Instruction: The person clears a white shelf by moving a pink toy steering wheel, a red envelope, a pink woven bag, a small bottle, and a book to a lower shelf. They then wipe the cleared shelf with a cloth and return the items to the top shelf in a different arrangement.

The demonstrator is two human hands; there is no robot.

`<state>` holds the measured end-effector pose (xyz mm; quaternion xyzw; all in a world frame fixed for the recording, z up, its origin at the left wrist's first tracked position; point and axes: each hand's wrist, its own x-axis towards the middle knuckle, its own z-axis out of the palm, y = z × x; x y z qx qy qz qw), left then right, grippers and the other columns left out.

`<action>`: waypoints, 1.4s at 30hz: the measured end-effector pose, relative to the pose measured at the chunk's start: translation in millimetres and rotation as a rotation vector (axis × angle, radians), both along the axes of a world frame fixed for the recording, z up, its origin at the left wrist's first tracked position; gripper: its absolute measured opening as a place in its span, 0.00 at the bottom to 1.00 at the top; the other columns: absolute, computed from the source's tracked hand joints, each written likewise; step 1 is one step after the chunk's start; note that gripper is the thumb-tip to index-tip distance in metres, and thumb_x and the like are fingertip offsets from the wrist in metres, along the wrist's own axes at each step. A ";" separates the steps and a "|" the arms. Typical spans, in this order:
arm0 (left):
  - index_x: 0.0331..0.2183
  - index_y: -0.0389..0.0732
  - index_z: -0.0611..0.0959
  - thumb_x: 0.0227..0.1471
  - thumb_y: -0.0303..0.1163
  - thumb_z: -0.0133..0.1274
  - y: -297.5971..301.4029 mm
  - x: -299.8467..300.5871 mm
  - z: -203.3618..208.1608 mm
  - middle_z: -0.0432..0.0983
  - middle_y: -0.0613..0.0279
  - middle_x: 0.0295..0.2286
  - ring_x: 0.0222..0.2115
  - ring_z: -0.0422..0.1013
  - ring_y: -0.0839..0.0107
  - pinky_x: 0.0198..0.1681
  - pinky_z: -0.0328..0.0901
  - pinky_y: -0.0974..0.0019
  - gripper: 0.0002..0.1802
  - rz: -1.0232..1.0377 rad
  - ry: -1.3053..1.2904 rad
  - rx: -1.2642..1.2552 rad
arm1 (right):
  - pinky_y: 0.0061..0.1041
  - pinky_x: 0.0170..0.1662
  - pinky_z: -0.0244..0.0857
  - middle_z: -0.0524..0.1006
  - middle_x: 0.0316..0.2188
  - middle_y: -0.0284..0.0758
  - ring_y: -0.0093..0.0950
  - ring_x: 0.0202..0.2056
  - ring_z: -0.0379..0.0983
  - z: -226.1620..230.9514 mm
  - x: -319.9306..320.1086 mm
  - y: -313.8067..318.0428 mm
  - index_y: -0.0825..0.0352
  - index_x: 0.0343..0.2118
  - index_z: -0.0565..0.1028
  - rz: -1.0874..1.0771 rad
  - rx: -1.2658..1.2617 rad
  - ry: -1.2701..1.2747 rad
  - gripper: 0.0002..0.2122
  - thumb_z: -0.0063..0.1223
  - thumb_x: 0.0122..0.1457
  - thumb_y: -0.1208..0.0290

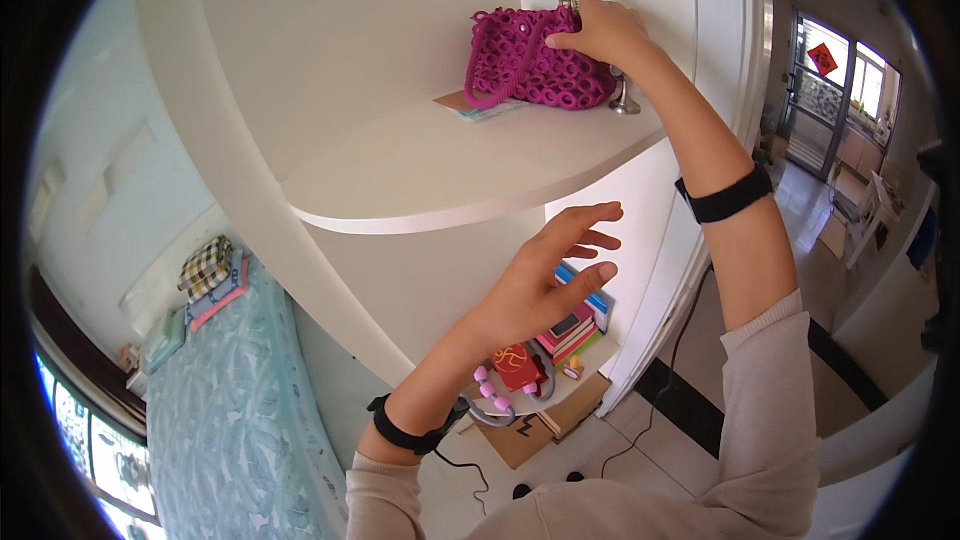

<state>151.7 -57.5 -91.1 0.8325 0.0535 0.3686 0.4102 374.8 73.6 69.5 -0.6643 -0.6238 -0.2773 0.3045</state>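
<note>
A magenta handbag (545, 55) of linked rings stands on the upper shelf (420, 175), its handle hanging down in front. My right hand (610, 30) is at its upper right corner, thumb across the front and the other fingers behind the top edge, mostly hidden. Silvery metal (568, 2) shows just past these fingers. Beside the bag's lower right stands a shiny metal foot (625, 100); what it belongs to is covered by my hand and the bag. My left hand (545, 285) hangs in the air below the shelf edge, fingers apart, holding nothing.
Under the bag lies a flat card or paper (485, 110). The lower shelf holds books (575, 335), a red box (515, 365) and a grey and pink ring-shaped thing (490, 395). Cardboard (515, 440) and a black cable (665, 390) are on the floor. A bed (235, 390) stands left.
</note>
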 end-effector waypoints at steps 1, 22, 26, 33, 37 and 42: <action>0.59 0.38 0.67 0.59 0.25 0.52 -1.7 -1.6 -1.1 0.67 0.55 0.56 0.51 0.71 0.63 0.54 0.66 0.60 0.28 0.003 -0.009 -0.003 | 0.42 0.52 0.64 0.80 0.39 0.44 0.44 0.46 0.75 4.4 -2.8 5.3 0.67 0.48 0.70 -0.006 -0.031 0.005 0.30 0.65 0.48 0.51; 0.63 0.35 0.61 0.58 0.49 0.53 -4.5 -62.7 -19.5 0.62 0.47 0.59 0.59 0.63 0.55 0.61 0.59 0.53 0.40 0.071 -0.124 -0.167 | 0.26 0.39 0.69 0.75 0.33 0.35 0.26 0.36 0.74 20.6 -43.2 -138.2 0.70 0.45 0.68 0.806 0.764 0.298 0.16 0.59 0.56 0.76; 0.64 0.34 0.58 0.54 0.59 0.54 -14.4 -60.9 -40.4 0.60 0.46 0.60 0.60 0.60 0.53 0.61 0.58 0.51 0.50 0.003 -0.119 -0.282 | 0.24 0.45 0.69 0.78 0.41 0.34 0.25 0.42 0.76 -48.6 -18.9 -174.9 0.66 0.52 0.68 0.784 0.737 0.517 0.21 0.61 0.57 0.71; 0.64 0.34 0.55 0.45 0.67 0.59 -30.2 -44.0 -85.7 0.53 0.52 0.63 0.62 0.56 0.58 0.63 0.53 0.53 0.61 -0.229 -0.063 -0.553 | 0.24 0.50 0.68 0.75 0.45 0.39 0.26 0.45 0.74 -171.8 40.8 -256.9 0.69 0.51 0.66 0.552 0.846 0.694 0.22 0.63 0.55 0.75; 0.64 0.37 0.58 0.47 0.65 0.58 -34.6 -33.0 -146.8 0.58 0.56 0.62 0.60 0.60 0.59 0.63 0.54 0.53 0.56 -0.180 -0.142 -0.707 | 0.30 0.45 0.69 0.75 0.43 0.41 0.34 0.43 0.73 -248.5 31.2 -262.5 0.68 0.48 0.65 0.733 0.827 0.421 0.24 0.66 0.50 0.77; 0.62 0.44 0.63 0.61 0.57 0.43 -23.0 -29.9 -221.5 0.66 0.59 0.58 0.57 0.64 0.60 0.60 0.60 0.52 0.37 -0.340 -0.487 -1.263 | 0.34 0.42 0.70 0.76 0.39 0.43 0.39 0.42 0.74 -318.1 3.6 -249.5 0.67 0.42 0.68 0.709 0.461 0.193 0.24 0.69 0.43 0.81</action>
